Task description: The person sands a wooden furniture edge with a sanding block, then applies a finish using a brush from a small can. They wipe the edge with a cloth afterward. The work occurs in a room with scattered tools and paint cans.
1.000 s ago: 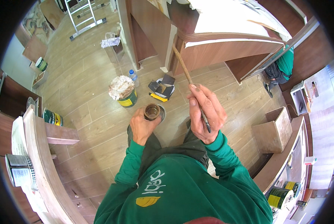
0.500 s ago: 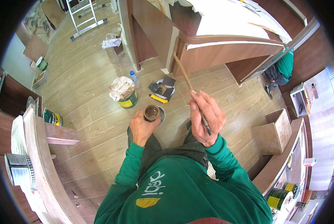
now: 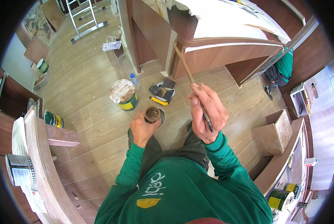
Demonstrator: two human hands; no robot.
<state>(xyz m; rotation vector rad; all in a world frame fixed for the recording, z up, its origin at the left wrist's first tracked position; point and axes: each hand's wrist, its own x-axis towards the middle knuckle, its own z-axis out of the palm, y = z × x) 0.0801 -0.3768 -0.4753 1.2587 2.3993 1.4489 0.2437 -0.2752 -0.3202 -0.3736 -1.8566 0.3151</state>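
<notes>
My left hand is closed around a small cup with brown liquid inside. In my right hand is a thin brush with a long wooden handle, held with its dark tip down toward me and the handle reaching up in front of the cabinet corner; whether it touches the corner I cannot tell. Beyond the cup on the floor stand a bucket with a crumpled, stained cover and a blue-capped bottle. Dark sheets lie beside a yellow tool, perhaps a cutter.
A wooden cabinet with white covering stands ahead. A ladder is at the back left. A person in green crouches at the right. A plank bench is at my left; a box and paint cans are at my right.
Little differs. My right hand and brush have shifted very slightly, the handle's upper end moving a little, and the view has moved slightly. Both grips are unchanged.
</notes>
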